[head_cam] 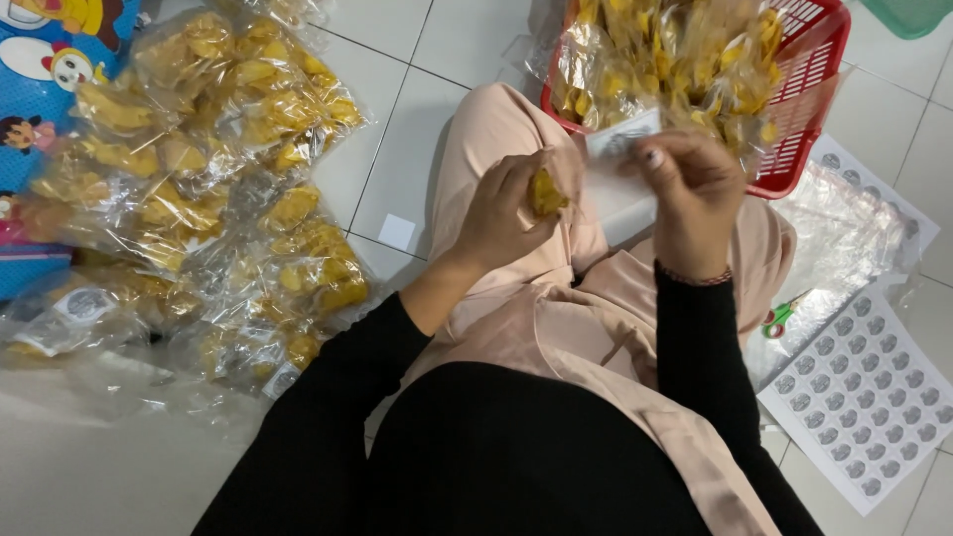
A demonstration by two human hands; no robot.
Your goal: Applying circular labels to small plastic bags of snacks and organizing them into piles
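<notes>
My left hand (506,213) grips a clear bag of yellow chips (546,194) over my lap. My right hand (690,199) pinches the bag's top part, where a white round-printed sticker (620,139) sits near my fingertips. Both hands are close together in front of a red plastic basket (819,60) filled with more chip bags (665,60). I sit on a white tiled floor with pink trousers and black sleeves.
A heap of filled chip bags (208,179) lies on the floor at the left, beside a cartoon-printed mat (45,89). At the right lie a sheet of round stickers (864,392), empty clear bags (839,238), small scissors (779,318) and a green basket corner (908,15).
</notes>
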